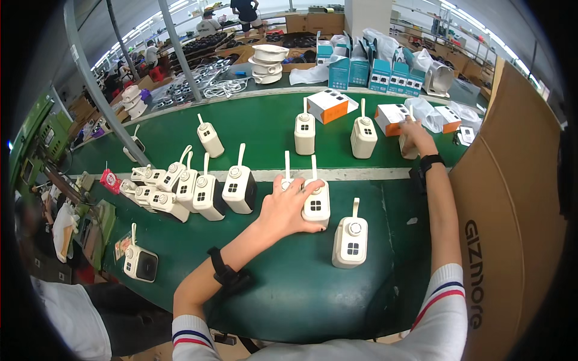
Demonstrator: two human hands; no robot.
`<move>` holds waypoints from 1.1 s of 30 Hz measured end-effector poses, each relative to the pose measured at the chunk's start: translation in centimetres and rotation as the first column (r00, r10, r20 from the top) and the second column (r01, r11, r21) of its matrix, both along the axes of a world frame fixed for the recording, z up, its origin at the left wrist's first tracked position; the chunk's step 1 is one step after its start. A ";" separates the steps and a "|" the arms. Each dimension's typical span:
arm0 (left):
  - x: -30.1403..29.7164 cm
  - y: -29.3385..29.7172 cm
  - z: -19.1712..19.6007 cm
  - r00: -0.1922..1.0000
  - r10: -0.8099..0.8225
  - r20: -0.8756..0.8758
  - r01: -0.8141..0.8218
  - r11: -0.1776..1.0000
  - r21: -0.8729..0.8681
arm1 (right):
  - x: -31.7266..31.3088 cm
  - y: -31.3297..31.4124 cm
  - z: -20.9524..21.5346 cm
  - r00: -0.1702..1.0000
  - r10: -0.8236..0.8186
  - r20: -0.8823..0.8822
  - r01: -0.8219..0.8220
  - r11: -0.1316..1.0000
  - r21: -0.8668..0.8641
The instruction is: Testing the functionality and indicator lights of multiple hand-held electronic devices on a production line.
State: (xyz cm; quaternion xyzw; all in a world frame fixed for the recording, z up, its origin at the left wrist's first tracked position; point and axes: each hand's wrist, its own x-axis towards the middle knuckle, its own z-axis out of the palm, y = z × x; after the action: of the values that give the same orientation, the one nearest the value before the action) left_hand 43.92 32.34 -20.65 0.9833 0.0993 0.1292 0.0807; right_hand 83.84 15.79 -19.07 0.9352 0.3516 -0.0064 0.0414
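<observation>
In the middle of the green table stand two cream boxy devices side by side, each with an upright strap. My left hand [288,207] is wrapped round the right-hand cream device [316,204], thumb low on its near side. Its other fingers reach over the cream device behind [286,182], mostly hidden. At the far right my right hand [415,135] is closed round the top of another cream device [407,149] on the far green strip. Closer to me a single cream device [350,243] stands upright, showing a round knob and four dark buttons.
Several more cream devices [208,195] cluster on the left. Others [304,132] stand along the far green strip [259,129], near white-and-orange boxes [330,107]. Teal boxes [379,75] line the back bench. A tall cardboard sheet [512,198] walls off my right. A metal post [105,84] rises at left.
</observation>
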 end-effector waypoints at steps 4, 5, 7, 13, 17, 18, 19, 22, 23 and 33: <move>1.6 1.0 -0.5 0.999 0.021 0.029 -0.021 1.000 -0.012 | -2.8 0.1 1.4 0.949 0.051 0.311 -0.027 0.996 -0.080; 2.4 1.1 -0.6 0.999 0.011 0.036 -0.010 1.000 -0.024 | -4.7 -0.4 2.0 0.918 0.081 0.388 -0.085 0.996 -0.006; 3.3 1.6 -0.2 0.999 0.034 0.030 -0.032 0.998 -0.048 | -9.9 -0.4 5.4 0.971 0.240 0.001 -0.237 0.958 0.161; 4.3 4.9 1.7 0.980 0.178 0.085 -0.181 0.983 0.022 | -25.5 -2.1 7.6 0.619 0.646 -0.446 -0.687 0.721 0.091; 6.6 6.7 4.8 0.982 0.178 0.063 -0.178 0.984 -0.014 | -31.6 -3.8 3.9 0.753 0.623 -0.211 -0.657 0.733 -0.178; 7.6 7.5 5.3 0.983 0.174 0.060 -0.173 0.985 -0.012 | -32.0 -3.8 2.7 0.786 0.602 -0.143 -0.619 0.762 -0.190; 8.6 8.5 5.2 0.980 0.189 0.061 -0.189 0.982 -0.013 | -32.0 -3.5 2.0 0.806 0.587 -0.074 -0.589 0.784 -0.193; 11.0 12.2 3.4 0.954 0.299 -0.025 -0.293 0.945 0.146 | -31.5 -3.0 2.9 0.774 0.605 -0.188 -0.626 0.776 -0.081; 11.7 13.3 2.9 0.931 0.357 -0.081 -0.345 0.929 0.130 | -31.1 -3.0 2.8 0.772 0.608 -0.183 -0.629 0.772 -0.087; 12.8 15.8 0.2 0.924 0.359 -0.135 -0.365 0.931 -0.021 | -30.2 -2.6 1.8 0.697 0.697 -0.170 -0.695 0.715 0.080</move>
State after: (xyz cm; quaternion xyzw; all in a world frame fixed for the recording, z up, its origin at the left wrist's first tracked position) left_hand 56.73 48.17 -20.47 0.9523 0.2869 0.0760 0.0712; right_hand 53.67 13.17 -17.23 0.7282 0.6811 -0.0769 0.0027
